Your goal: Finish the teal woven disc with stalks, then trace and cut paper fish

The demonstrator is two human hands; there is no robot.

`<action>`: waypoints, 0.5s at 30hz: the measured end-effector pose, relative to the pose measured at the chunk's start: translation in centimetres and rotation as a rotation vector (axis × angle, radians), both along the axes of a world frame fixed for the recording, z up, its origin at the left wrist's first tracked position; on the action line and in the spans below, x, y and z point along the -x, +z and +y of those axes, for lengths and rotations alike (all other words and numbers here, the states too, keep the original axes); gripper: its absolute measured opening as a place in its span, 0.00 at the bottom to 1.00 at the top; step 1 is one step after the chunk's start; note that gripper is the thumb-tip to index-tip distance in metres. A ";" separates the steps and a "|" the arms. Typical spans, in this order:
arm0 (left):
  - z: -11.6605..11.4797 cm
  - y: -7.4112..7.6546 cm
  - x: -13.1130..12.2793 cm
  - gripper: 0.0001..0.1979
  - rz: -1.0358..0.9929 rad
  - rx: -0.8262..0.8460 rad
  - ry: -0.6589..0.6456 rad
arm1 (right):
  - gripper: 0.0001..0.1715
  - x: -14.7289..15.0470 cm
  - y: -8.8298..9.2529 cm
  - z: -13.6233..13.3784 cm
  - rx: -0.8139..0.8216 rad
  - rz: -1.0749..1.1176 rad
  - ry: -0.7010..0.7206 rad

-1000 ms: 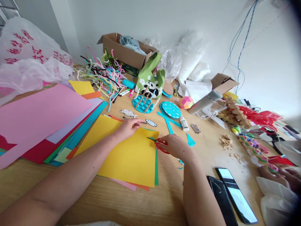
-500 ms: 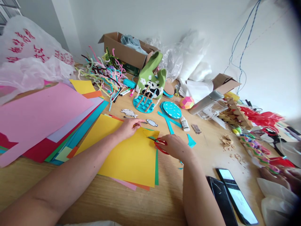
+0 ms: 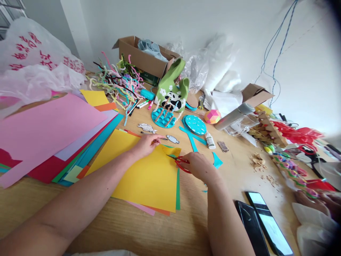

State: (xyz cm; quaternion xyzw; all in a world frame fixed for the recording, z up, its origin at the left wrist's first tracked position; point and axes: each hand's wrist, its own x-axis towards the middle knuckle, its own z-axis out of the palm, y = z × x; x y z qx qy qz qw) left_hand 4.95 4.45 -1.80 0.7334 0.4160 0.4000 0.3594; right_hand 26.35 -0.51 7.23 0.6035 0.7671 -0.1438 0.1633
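Note:
A sheet of yellow paper [image 3: 144, 181] lies on top of several coloured sheets in front of me. My left hand [image 3: 147, 145] grips its far edge, fingers bent, with the index finger reaching over the edge. Red-handled scissors [image 3: 182, 165] are in my right hand [image 3: 198, 164], their blades at the sheet's far right corner beside a faint drawn outline. Two small fish cutouts, one a white paper fish [image 3: 173, 139] and the other a drawn fish [image 3: 147, 127], lie just beyond the paper.
A glue bottle [image 3: 210, 140], blue discs [image 3: 195, 124] and a green panda bag [image 3: 173, 93] stand beyond. Coloured sheets [image 3: 50, 128] spread at left, with pipe cleaners [image 3: 117, 81] behind. Two phones [image 3: 269, 222] lie at right, near another person's hand [image 3: 310, 202].
The scissors' blades look slightly more closed at the yellow sheet's corner. My left hand keeps its place on the paper; the whole view has shifted slightly.

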 end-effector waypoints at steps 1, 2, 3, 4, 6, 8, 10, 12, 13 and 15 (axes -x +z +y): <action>0.0 0.0 0.0 0.19 0.001 0.002 0.001 | 0.17 0.0 0.0 0.0 0.000 -0.005 0.001; 0.0 0.0 0.0 0.19 0.001 0.005 0.002 | 0.17 0.1 0.0 -0.1 -0.005 -0.014 0.003; 0.0 0.0 0.0 0.19 0.001 0.009 0.004 | 0.17 0.1 0.0 -0.2 -0.014 -0.027 0.007; 0.0 0.0 -0.1 0.19 0.000 0.014 0.006 | 0.17 0.1 0.0 -0.3 -0.024 -0.043 0.013; -0.1 0.1 -0.1 0.20 -0.002 0.025 0.007 | 0.19 0.0 0.0 -0.5 -0.042 -0.078 0.032; -0.1 0.0 -0.1 0.20 -0.004 0.030 0.007 | 0.21 -0.1 0.0 -0.7 -0.056 -0.104 0.053; 0.0 0.0 -0.1 0.20 -0.004 0.031 0.008 | 0.21 -0.2 0.0 -0.9 -0.069 -0.119 0.064; 0.0 0.0 -0.1 0.19 -0.004 0.034 0.012 | 0.21 -0.2 0.0 -1.0 -0.082 -0.123 0.066; 0.0 -0.1 -0.2 0.19 -0.005 0.034 0.012 | 0.21 -0.2 0.0 -1.0 -0.086 -0.127 0.065; 0.0 -0.1 -0.2 0.19 -0.006 0.031 0.008 | 0.21 -0.1 -0.1 -1.0 -0.085 -0.137 0.056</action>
